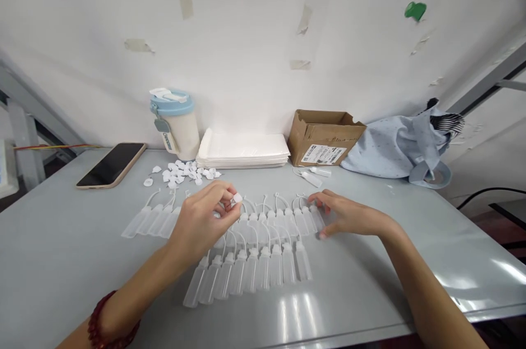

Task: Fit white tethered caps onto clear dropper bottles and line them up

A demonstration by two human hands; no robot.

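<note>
My left hand (211,209) pinches a small white cap (237,198) between thumb and forefinger, held above the back row of small clear plastic bottles (290,223). Each bottle seems to have a thin white strap at its neck. At the right end of that row, my right hand (339,213) hovers with thumb and fingers apart around the last bottle (316,218); whether it touches the bottle I cannot tell. Nearer to me lies a front row of similar bottles (246,272). My left forearm and hand hide part of the back row.
Loose white caps (181,172) lie in a pile behind my left hand. Along the wall stand a blue-lidded tumbler (181,130), a stack of white sheets (244,152), a cardboard box (324,141) and a blue cloth bag (390,146). A phone (110,165) lies left. Two bottles (311,179) lie before the box.
</note>
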